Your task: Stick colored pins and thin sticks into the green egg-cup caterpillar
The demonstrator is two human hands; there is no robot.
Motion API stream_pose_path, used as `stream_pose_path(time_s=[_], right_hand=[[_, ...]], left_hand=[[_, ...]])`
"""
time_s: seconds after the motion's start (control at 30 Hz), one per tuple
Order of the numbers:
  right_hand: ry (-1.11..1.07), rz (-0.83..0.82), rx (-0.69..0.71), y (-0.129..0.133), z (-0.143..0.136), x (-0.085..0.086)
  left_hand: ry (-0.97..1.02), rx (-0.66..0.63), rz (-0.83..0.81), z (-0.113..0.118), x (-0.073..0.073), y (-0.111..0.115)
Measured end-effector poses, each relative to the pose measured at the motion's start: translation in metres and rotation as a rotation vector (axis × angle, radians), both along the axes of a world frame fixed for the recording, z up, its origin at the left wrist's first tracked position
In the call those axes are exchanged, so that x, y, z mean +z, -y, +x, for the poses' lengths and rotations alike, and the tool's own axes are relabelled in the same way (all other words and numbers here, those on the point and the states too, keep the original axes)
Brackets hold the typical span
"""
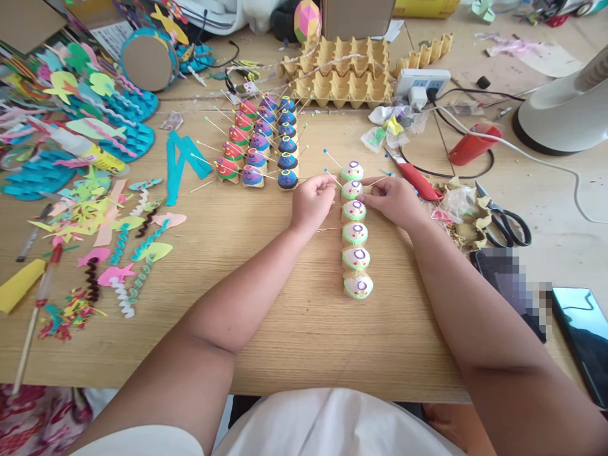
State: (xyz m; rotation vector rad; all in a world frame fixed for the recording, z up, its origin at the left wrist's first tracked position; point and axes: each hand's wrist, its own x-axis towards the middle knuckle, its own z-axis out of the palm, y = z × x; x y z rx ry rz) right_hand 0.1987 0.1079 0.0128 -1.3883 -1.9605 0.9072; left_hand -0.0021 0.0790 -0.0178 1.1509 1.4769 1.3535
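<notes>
A column of several white domes with green rims, purple rings and small dots (354, 234) stands upright on the wooden table, running toward me. My left hand (314, 201) is at the left of the second dome from the back, its thumb and forefinger pinched by a thin stick with a blue tip (334, 178). On the other side, my right hand (392, 197) pinches another thin stick (375, 182) at the same dome, a fingertip close to its surface. The rearmost dome (352, 170) has sticks angled out from it.
Finished-looking rows of red-green (227, 168), purple (253, 175) and blue domes (287, 179) stand left of centre. Egg cartons (342, 87) lie behind. Paper fish (114, 275) are at left; a red cutter (418, 180), scissors (508, 225) and phone (582, 335) at right.
</notes>
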Motion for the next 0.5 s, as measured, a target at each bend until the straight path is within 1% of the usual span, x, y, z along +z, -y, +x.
stream_pose_path(time_s=[0.1, 0.23, 0.37, 0.5], right_hand=[[-0.01, -0.013, -0.003, 0.0007, 0.0003, 0.0018], [-0.024, -0.059, 0.028, 0.002, 0.002, 0.0057], [-0.054, -0.05, 0.032, 0.0032, 0.0038, 0.0078], [-0.032, -0.051, 0.031, 0.0032, 0.0045, 0.0081]], left_hand=[[0.025, -0.002, -0.001, 0.0007, 0.0019, 0.0015], [0.05, 0.001, 0.015, 0.001, 0.0021, 0.0025], [0.018, 0.009, 0.018, -0.0003, -0.0009, 0.0025], [-0.053, 0.002, 0.052, -0.0015, -0.0027, 0.0035]])
